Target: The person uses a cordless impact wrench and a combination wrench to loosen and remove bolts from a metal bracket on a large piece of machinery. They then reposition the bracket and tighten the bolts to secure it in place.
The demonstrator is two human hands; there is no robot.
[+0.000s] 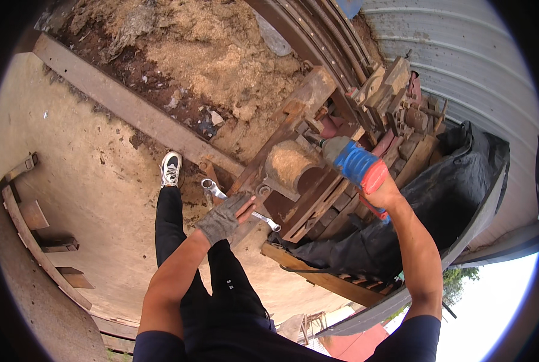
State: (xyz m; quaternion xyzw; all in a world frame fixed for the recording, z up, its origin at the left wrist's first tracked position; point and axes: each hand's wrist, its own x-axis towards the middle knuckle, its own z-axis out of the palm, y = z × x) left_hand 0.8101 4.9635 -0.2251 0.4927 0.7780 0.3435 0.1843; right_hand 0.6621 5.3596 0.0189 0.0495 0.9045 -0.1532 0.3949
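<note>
My left hand, in a grey fingerless glove, lies over the middle of a silver double-ended ring wrench. Its bare fingertips reach toward a round bolt or washer on the rusty metal frame, and the wrench's ring ends stick out on either side. How the thumb grips is hidden. In my right hand is a blue and red cordless impact wrench, its dark nose pointing left at the machinery. Between both hands sits a round housing covered in sawdust.
A long steel beam borders piled sawdust. Wood blocks and rusty parts crowd the right, beside black sheeting and a corrugated metal wall. My shoe stands beside the beam. A curved metal frame lies left.
</note>
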